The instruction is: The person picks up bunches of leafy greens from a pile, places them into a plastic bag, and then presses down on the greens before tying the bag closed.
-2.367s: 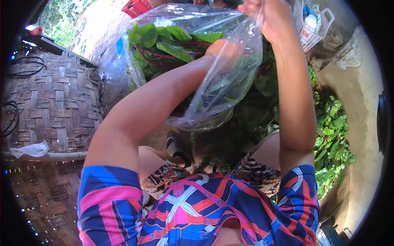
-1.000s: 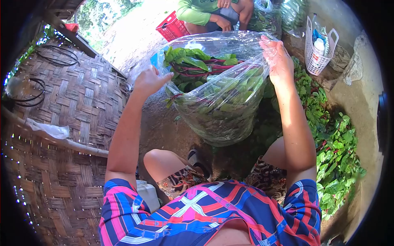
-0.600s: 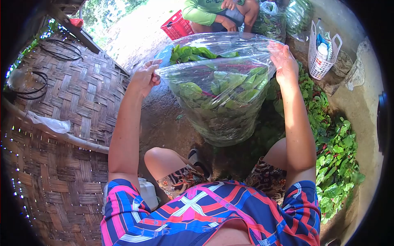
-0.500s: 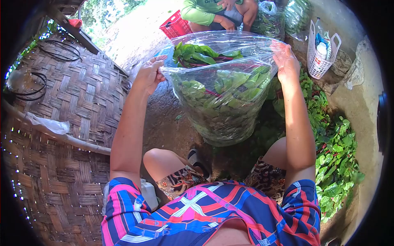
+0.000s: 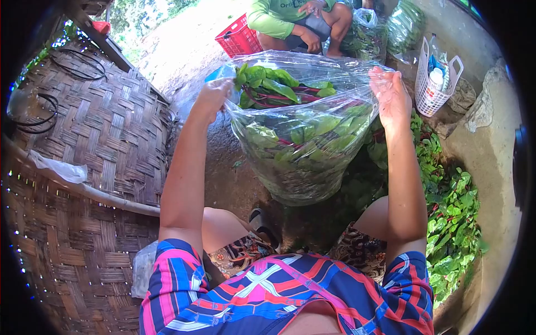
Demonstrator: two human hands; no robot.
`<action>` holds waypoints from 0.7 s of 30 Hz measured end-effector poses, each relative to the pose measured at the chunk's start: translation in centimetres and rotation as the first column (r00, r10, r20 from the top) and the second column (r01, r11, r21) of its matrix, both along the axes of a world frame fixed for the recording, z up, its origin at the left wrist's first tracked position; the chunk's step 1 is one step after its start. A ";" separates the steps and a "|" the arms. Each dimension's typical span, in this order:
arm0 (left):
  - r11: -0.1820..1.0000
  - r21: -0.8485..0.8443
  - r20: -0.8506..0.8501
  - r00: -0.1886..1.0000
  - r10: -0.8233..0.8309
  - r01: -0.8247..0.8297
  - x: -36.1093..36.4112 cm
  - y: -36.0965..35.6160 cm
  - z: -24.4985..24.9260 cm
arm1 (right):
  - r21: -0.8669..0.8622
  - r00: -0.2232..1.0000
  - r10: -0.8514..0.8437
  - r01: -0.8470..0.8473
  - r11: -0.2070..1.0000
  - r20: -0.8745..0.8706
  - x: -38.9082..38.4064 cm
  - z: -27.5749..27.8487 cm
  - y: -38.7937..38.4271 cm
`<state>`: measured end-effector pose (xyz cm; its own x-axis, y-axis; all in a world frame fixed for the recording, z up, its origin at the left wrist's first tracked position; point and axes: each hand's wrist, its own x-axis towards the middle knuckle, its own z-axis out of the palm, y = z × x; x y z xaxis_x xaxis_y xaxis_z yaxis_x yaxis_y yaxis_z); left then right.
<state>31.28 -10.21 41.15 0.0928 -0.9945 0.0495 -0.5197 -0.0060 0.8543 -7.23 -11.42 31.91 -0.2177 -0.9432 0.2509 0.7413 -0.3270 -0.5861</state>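
A large clear plastic bag [image 5: 301,178] stands between my knees, well filled with leafy greens [image 5: 273,84] that have dark red stems. My left hand [image 5: 215,99] is closed on the left side of the bag's rim. On the opposite side, my right hand [image 5: 391,95] grips the rim, with the plastic bunched at its fingers. The mouth is stretched wide between both hands, and the greens show inside it. Folds of plastic partly cover the fingertips.
More greens [image 5: 452,223] lie heaped along the wall at right. A white basket [image 5: 432,92] with bottles stands behind them. Across from me squats a person in a green shirt [image 5: 273,22], near a red crate [image 5: 239,38] and filled bags [image 5: 405,27]. A woven bamboo panel [image 5: 106,151] is at left.
The bag and both hands appear slightly lower in view. The mouth shows more of the greens inside. Both hands keep their hold on the rim.
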 end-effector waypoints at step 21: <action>0.989 -0.147 -0.210 0.978 -0.017 -0.015 4.0 -5.5 -5.8 | 0.229 0.853 0.198 -0.095 0.969 -0.483 8.8 1.7 -5.4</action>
<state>35.25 -15.71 35.34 0.1158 -0.9779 0.1742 -0.3283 0.1278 0.9359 1.57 -16.80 33.59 0.0330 -0.9943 0.1010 0.3625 -0.0823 -0.9283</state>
